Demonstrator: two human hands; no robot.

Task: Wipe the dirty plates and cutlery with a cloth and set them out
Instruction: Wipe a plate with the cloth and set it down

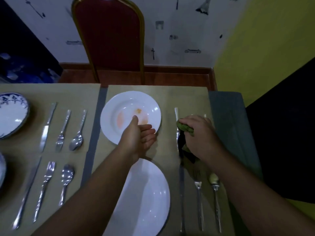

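Note:
A white plate with orange smears lies at the far middle of the table. My left hand hovers over its near right rim, thumb up and fingers loosely curled, holding nothing. My right hand grips a bunched green cloth above the far cutlery on the right, whose knife shows at its tip. A second white plate lies nearer me. Beside it lie a knife, a fork and a spoon with a yellowish smear on its bowl.
On the left mats lie two more sets of knife, fork and spoon. A blue-patterned plate sits at the far left. A red chair stands behind the table. Grey tablecloth shows at the right edge.

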